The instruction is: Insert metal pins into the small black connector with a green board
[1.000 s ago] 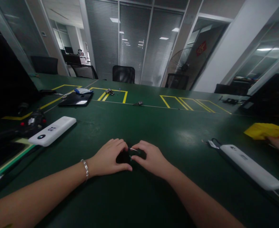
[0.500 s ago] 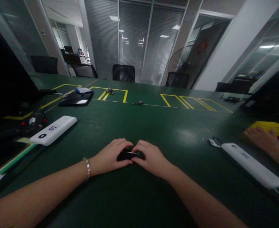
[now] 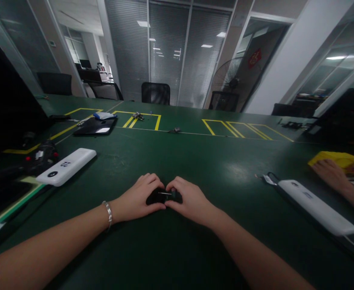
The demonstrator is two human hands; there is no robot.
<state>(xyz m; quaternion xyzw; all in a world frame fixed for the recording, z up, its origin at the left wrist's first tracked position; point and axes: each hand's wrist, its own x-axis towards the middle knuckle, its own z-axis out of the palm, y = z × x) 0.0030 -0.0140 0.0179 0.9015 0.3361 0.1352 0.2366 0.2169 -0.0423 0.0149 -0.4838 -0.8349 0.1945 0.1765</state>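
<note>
My left hand (image 3: 139, 197), with a bracelet at its wrist, curls low over the green table in front of me. Facing it, my right hand (image 3: 192, 200) is curled the same way, and the two sets of fingertips meet or nearly meet. In the hollow between thumbs and fingers is a small black object with a thin shiny metal strip or shaft (image 3: 165, 193). Both hands close around it; its ends are covered by the fingers and its kind cannot be made out.
White power banks lie to the left (image 3: 66, 167) and right (image 3: 317, 207). Farther off are a black tablet-like slab (image 3: 94, 127), small metal parts (image 3: 137, 116) and yellow tape markings (image 3: 208, 127). At far right another person's hand (image 3: 329, 173) touches a yellow object (image 3: 335, 159).
My hands stay curled around the black object, with a slightly wider gap between their upper fingertips. The view has shifted a little. At right, the other person's hand has moved slightly at the yellow object.
</note>
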